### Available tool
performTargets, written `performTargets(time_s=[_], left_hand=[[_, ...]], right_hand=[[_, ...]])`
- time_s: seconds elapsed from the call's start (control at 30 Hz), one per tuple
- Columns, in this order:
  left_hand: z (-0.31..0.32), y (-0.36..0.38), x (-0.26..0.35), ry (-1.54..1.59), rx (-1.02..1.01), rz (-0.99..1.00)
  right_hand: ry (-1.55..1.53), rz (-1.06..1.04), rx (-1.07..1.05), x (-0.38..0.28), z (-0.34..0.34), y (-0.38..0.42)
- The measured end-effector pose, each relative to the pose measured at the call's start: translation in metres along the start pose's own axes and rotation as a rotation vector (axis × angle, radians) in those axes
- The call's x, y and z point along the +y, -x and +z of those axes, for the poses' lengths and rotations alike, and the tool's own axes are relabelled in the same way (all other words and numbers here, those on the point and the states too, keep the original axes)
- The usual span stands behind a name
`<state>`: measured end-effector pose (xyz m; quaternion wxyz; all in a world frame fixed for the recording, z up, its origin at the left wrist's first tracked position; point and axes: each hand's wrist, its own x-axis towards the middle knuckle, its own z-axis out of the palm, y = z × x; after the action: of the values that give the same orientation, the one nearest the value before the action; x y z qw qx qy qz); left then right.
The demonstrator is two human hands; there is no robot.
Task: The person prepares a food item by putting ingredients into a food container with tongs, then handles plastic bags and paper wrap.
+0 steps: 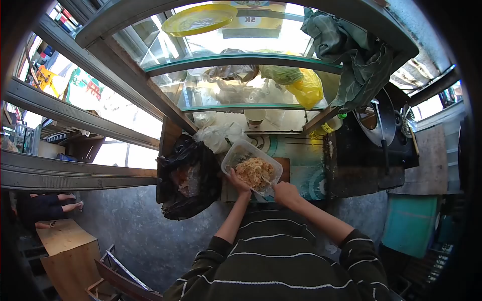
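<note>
A clear plastic container [230, 159] holds a crumbly, orange-tan food mixture [252, 170]. My left hand [239, 183] grips its lower left side, fingers beneath and thumb near the rim. At the right corner, my right hand [287, 194] is closed round the handle of what looks like a spoon [266, 177]; its end dips into the mixture and is mostly hidden. Left of the container lies an open black plastic bag [203, 178] with reddish and clear-wrapped contents. A white plastic bag [217, 138] touches the container's far side.
Ahead stands a glass display case with shelves [246, 63], a yellow tray [199, 20], a yellow bag [307, 89] and a paper cup [255, 117]. To the right are a wok [372, 125] and a bottle [333, 123]. A grey cloth [359, 65] hangs above. Another person [42, 206] sits far left.
</note>
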<state>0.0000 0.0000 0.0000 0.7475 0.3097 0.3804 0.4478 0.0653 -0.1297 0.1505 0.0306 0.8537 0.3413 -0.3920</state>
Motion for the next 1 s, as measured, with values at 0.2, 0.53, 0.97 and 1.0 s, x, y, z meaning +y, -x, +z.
performTargets(time_s=[0.2,0.53,0.97,1.0], left_hand=[[0.0,-0.005,0.006,-0.025,0.012,-0.007],[-0.008,-0.006,-0.009,0.016,0.016,-0.04],[-0.001,-0.001,0.006,0.002,-0.028,-0.102],[-0.002,-0.002,0.003,0.003,-0.026,-0.102]], right_hand=[[-0.152,-0.034,0.265,-0.011,-0.047,0.015],[-0.024,-0.099,0.179,-0.031,0.012,-0.001],[-0.179,-0.095,0.154,-0.011,-0.05,0.004],[-0.168,-0.084,0.24,-0.022,-0.053,0.004]])
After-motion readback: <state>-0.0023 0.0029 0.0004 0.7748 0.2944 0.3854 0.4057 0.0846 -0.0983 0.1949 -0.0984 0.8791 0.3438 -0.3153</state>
